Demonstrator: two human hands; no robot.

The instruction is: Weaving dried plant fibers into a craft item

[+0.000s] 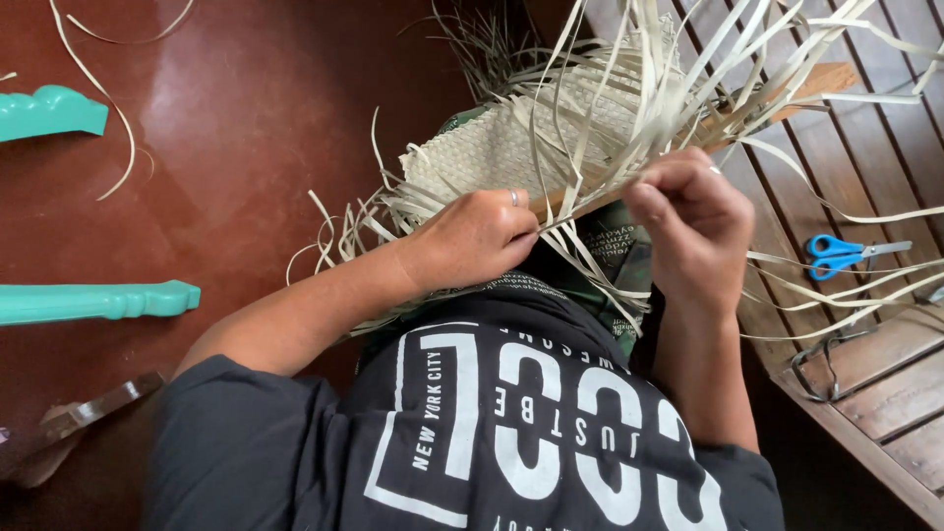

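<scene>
At the centre of the frame the left hand presses the woven mat, its grip closed on strips; the right hand pinches one pale strip (blue scissors lie on the bench, right).

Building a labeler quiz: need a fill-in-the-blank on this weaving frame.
1. Both hands work pale strips at the edge of a woven ____.
2. The left hand wears a ____ on one finger.
3. The scissors on the slatted bench have ____ handles.
4. The right hand ____ strips between its fingers.

Missing: mat; ring; blue; pinches
</scene>
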